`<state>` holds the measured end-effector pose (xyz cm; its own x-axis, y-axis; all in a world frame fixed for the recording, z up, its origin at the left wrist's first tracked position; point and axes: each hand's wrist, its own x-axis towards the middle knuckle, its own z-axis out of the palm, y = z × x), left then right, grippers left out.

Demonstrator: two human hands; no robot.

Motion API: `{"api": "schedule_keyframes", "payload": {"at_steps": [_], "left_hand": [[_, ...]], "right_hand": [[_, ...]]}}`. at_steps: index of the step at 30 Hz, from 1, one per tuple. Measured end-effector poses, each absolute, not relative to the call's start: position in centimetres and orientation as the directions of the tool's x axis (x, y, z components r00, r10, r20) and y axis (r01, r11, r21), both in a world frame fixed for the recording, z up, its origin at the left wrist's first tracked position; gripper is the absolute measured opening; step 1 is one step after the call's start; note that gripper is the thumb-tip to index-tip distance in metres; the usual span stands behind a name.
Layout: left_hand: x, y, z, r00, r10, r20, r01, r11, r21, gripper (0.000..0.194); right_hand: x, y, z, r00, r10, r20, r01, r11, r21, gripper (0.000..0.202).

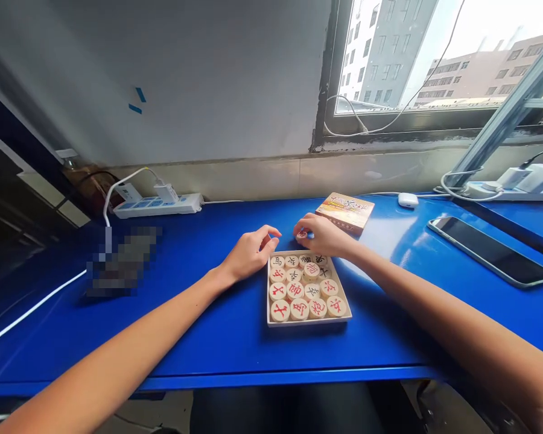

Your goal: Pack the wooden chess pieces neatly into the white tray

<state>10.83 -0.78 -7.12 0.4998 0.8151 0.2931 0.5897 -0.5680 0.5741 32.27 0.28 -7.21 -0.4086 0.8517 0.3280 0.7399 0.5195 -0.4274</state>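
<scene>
Right now the person's right hand (326, 235) sits at the far edge of the shallow tray (308, 322) of round wooden chess pieces (306, 289), and its fingers (308, 232) are pinched narrowly around a single red-marked piece (301, 235). That piece is held just beyond the tray's far rim, near its middle, so the filled rows lie toward the person from the fingertips, just beside them. The left hand (252, 254) rests on the blue desk (208, 337) by the tray's far-left corner, fingers loosely curled and holding nothing, the fingertips pointing toward the right hand. Of the two, the right hand is the one on the held piece; the left is near but apart from it, with a small gap between the two sets of fingertips. The tray's pieces lie flat in rows, faces up, red and black characters showing. A printed box lid (345, 211) lies just behind the right hand. A phone (491, 250) lies well apart to the right, and a power strip (158, 205) lies against the wall to the left.
</scene>
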Motion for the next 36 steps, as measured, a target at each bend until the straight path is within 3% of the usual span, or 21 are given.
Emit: {"api": "schedule_keyframes", "payload": {"at_steps": [3, 7, 12, 16, 19, 23, 29, 36], "left_hand": [[10.5, -1.0, -7.2, 0.566, 0.782, 0.262, 0.566, -0.599, 0.567, 0.032], [10.3, -1.3, -6.9, 0.615, 0.744, 0.261, 0.551, -0.642, 0.532, 0.036], [9.9, -1.5, -6.8, 0.634, 0.735, 0.242, 0.561, -0.652, 0.51, 0.04], [9.9, -1.4, -6.9, 0.63, 0.736, 0.248, 0.573, -0.656, 0.492, 0.04], [10.1, -1.5, -6.8, 0.642, 0.696, 0.321, 0.532, -0.706, 0.467, 0.037], [10.6, -2.3, -6.3, 0.741, 0.544, 0.394, 0.402, -0.829, 0.388, 0.032], [11.1, -3.4, -5.7, 0.894, 0.351, 0.279, 0.273, -0.92, 0.281, 0.035], [10.9, -3.1, -5.5, 0.897, 0.342, 0.28, 0.265, -0.923, 0.278, 0.032]], "right_hand": [[32.2, 0.2, -7.0, -0.402, 0.846, 0.35, 0.745, 0.525, -0.411, 0.011], [32.5, -1.6, -5.6, -0.392, 0.803, 0.45, 0.643, 0.589, -0.49, 0.005], [32.3, -5.1, -3.5, -0.568, 0.706, 0.424, 0.558, 0.708, -0.433, 0.011], [32.3, -6.2, -3.2, -0.638, 0.7, 0.32, 0.598, 0.712, -0.367, 0.014], [33.2, -5.4, -3.3, -0.56, 0.748, 0.357, 0.652, 0.663, -0.367, 0.011], [35.5, -3.5, -3.7, -0.447, 0.822, 0.354, 0.803, 0.543, -0.246, 0.016], [37.3, -2.5, -4.3, -0.444, 0.871, 0.21, 0.858, 0.481, -0.182, 0.01], [35.8, -2.2, -5.2, -0.453, 0.852, 0.261, 0.854, 0.499, -0.149, 0.013]]}}
